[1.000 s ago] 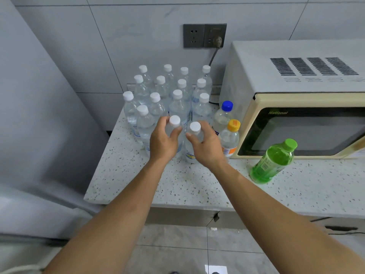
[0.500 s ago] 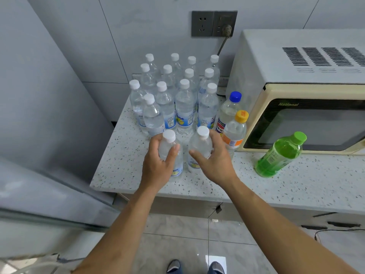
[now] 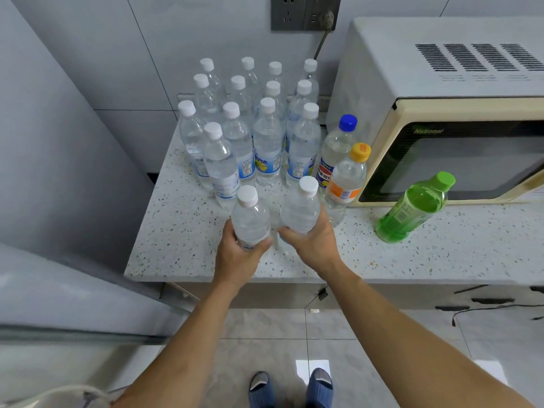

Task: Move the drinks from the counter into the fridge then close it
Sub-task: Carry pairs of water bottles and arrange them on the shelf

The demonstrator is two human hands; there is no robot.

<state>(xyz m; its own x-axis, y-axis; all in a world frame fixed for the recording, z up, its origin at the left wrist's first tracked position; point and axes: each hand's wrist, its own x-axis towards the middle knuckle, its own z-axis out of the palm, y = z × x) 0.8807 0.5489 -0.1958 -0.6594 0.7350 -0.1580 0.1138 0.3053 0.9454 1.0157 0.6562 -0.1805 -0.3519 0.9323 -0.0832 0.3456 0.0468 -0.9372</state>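
Hands [image 3: 235, 254] [image 3: 316, 242] each grip a water bottle [image 3: 250, 219] [image 3: 300, 210]; bottle cluster [image 3: 265, 142], microwave [image 3: 441, 113] behind

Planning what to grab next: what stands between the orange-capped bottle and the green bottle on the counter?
Nothing: in the head view, only bare speckled counter separates the orange-capped bottle from the green bottle, with the microwave front behind that gap.

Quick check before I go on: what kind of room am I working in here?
Most likely a small home or office kitchen. A microwave sits on a speckled stone counter under a tiled wall with a power socket, and a fridge-like appliance stands to the left.
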